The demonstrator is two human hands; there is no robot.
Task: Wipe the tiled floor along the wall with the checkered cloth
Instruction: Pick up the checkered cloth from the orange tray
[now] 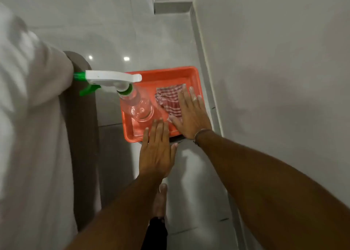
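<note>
Two hands, both flat, fingers spread, gripping nothing. Right hand (pixel 189 115) nearer — over checkered cloth (pixel 168 101) bunched in orange tray (pixel 161 73), right half, beside spray bottle (pixel 136 103). Left hand (pixel 157 153) at tray's near rim. Cloth runs diagonally — reach forward, pinch.

the pale glossy tiled floor (pixel 117 41) carries an orange tray (pixel 162 73) close to the wall (pixel 265 60), and what seems a bare foot (pixel 160 200).
</note>
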